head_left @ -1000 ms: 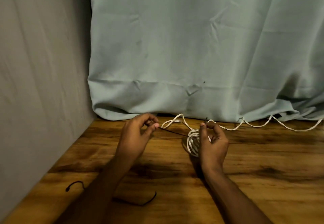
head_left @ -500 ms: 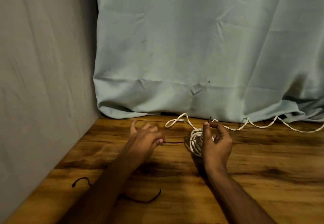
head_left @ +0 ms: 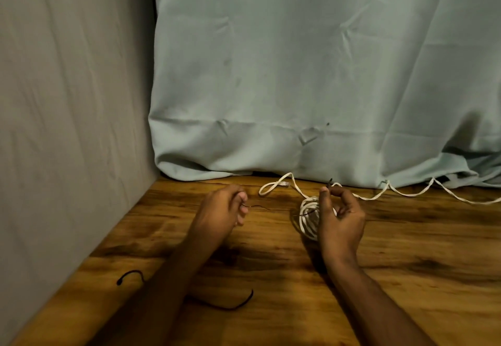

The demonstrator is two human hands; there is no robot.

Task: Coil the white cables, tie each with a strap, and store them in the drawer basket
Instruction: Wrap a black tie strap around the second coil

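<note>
A white cable coil [head_left: 309, 217] stands on the wooden table [head_left: 406, 278], held by my right hand [head_left: 340, 218]. That hand's thumb and forefinger also pinch one end of a thin dark strap [head_left: 329, 182] above the coil. The strap passes across the coil and runs left to my left hand [head_left: 222, 210], which pinches its other end. From the coil, a short loop with the connector [head_left: 273, 187] lies to the left and a loose wavy length [head_left: 406, 195] trails right along the curtain. No drawer basket is in view.
A second black strap [head_left: 235, 305] lies on the table near the front, partly under my left forearm. A grey wall [head_left: 67, 128] bounds the left side and a pale green curtain [head_left: 298, 74] hangs at the back, its hem on the table.
My left hand dipped toward the coil, then drew back left with the strap end. My right hand kept the coil and the other strap end in place.
</note>
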